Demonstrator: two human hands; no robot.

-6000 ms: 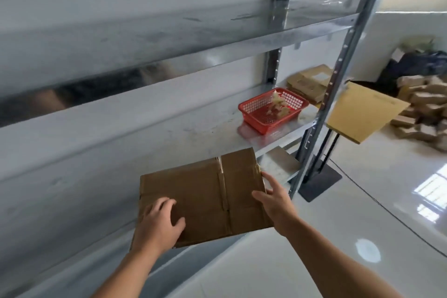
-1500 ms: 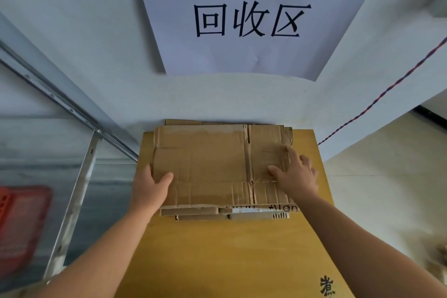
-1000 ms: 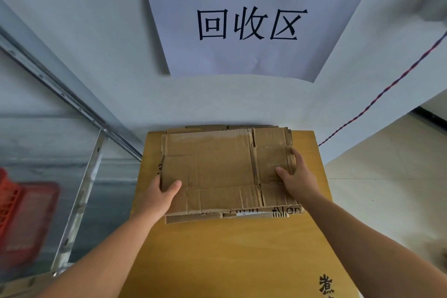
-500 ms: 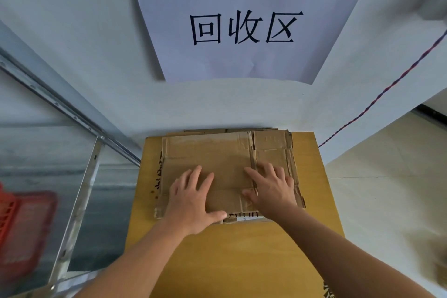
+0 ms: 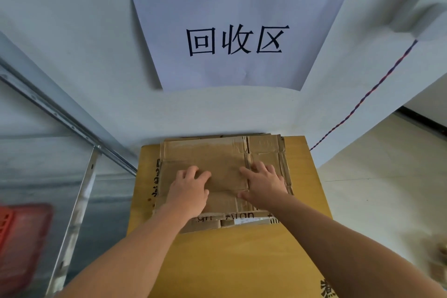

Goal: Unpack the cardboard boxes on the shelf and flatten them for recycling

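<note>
- The table (image 5: 242, 261) carries the cardboard pile (image 5: 242, 221) at its far end.
- My flattened box (image 5: 217, 157) lies on top of that pile.
- My left hand (image 5: 188, 191) and right hand (image 5: 263, 184) press on it, fingers released, gripping nothing.
- The risk I see: an uneven push could slide the pile across the table, or the creased flaps could spring up.

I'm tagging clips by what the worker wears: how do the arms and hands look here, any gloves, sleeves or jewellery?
The left hand and right hand are ungloved, with no ring to be seen. The left forearm and right forearm are uncovered down to the frame's edge: no sleeve, watch, bracelet or marking in view.
</note>
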